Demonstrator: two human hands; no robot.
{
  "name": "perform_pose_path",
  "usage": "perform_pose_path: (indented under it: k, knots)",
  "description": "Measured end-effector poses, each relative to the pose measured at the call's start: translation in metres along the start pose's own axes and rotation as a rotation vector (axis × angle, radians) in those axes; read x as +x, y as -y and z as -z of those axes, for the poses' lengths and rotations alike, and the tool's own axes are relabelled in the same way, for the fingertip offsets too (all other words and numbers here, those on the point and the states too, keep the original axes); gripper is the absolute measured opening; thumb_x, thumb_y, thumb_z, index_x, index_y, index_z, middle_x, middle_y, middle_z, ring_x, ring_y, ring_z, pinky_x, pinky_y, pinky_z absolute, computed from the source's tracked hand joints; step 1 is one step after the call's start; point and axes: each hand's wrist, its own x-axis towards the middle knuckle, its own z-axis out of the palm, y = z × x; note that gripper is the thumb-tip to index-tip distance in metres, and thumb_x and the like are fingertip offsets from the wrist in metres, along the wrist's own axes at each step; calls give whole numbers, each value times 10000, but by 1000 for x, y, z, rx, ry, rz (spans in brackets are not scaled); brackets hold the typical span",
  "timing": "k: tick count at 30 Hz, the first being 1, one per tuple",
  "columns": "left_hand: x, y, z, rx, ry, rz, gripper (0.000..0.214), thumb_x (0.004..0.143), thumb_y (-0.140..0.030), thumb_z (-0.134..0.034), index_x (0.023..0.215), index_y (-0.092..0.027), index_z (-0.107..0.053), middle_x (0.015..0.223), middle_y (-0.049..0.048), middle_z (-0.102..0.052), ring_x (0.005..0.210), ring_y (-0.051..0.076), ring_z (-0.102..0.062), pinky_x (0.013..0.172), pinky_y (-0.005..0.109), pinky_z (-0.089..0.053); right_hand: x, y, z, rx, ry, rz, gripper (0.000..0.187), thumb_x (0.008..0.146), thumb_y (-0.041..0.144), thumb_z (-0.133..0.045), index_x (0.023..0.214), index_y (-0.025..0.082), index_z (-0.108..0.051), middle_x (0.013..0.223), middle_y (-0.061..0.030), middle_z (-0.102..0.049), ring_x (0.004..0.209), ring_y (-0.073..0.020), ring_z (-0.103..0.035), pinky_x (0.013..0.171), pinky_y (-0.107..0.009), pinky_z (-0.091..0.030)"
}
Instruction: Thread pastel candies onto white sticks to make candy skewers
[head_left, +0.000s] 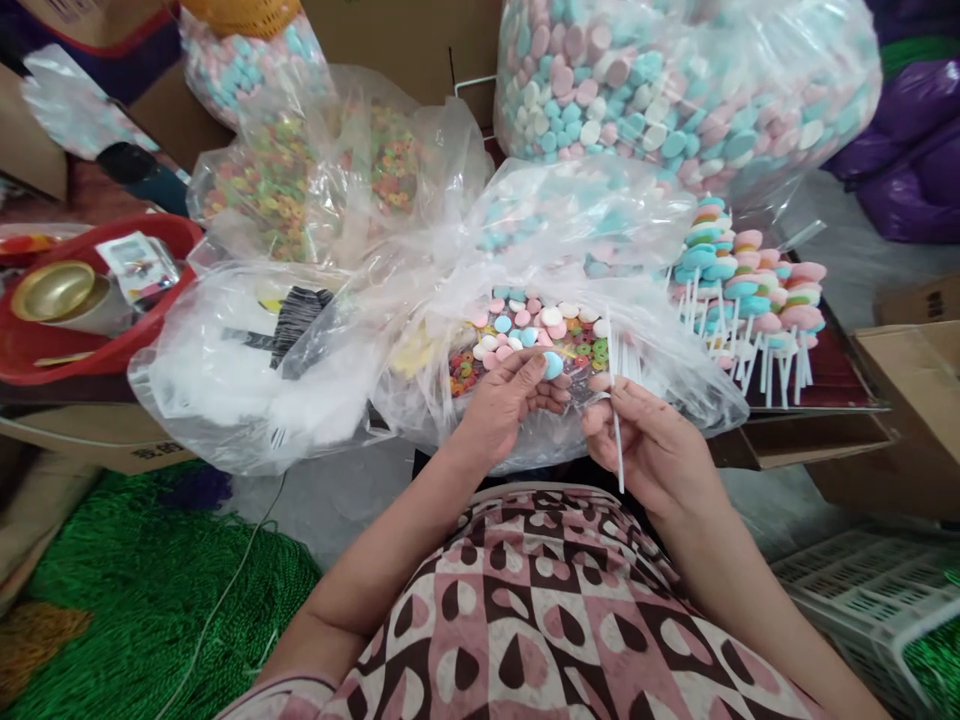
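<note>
Between the thumb and fingers of my left hand [504, 405] is a round light-blue marshmallow [553, 366]. My right hand [651, 440] pinches a thin white stick [617, 440], held nearly upright, its lower end pointing toward my body. Stick and marshmallow are apart. Beyond both hands, pink, white and blue marshmallows [517, 322] lie in an open clear plastic bag with small red and green ring-shaped candies [466, 370]. Finished-looking skewers of stacked marshmallows [750, 270] lie in a pile to the right, their white sticks facing me.
A large bag of marshmallows [675, 90] stands at the back. Left of it sits a bag of ring candies [300, 180]. A red basin [161, 325] holds a gold bowl [54, 290]. Cardboard boxes [911, 400] and a white crate [870, 590] stand at right; green stringy material [172, 570] covers the floor left.
</note>
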Motion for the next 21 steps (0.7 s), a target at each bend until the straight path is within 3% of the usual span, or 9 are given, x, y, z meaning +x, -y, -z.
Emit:
perform_pose_path:
  k: [5,14,21]
  knots:
    - [0,3,2,11,11,-2,393,730,-447,-756,993,-176,-647,733,9,-686,638,126,-649,620,254,-502,4,1,-5,-60,-4,38,226,779,426,-626,918,251,-596,719,-13,-701,417,-124,-455,414,-268,-345]
    - [-1,2,4,14,-36,-12,392,747,-474,-730,984,-165,-684,726,15,-668,629,116,-617,553,226,-475,11,-1,-8,36,19,43,214,769,377,-653,914,224,-615,712,-16,-721,434,-115,-500,398,-233,-348]
    - [-3,-2,5,19,-47,10,381,715,-411,-770,994,-169,-676,681,-9,-636,551,95,-581,496,216,-452,14,2,-14,106,32,8,165,785,336,-625,900,220,-603,675,6,-674,435,-102,-460,413,-229,-355]
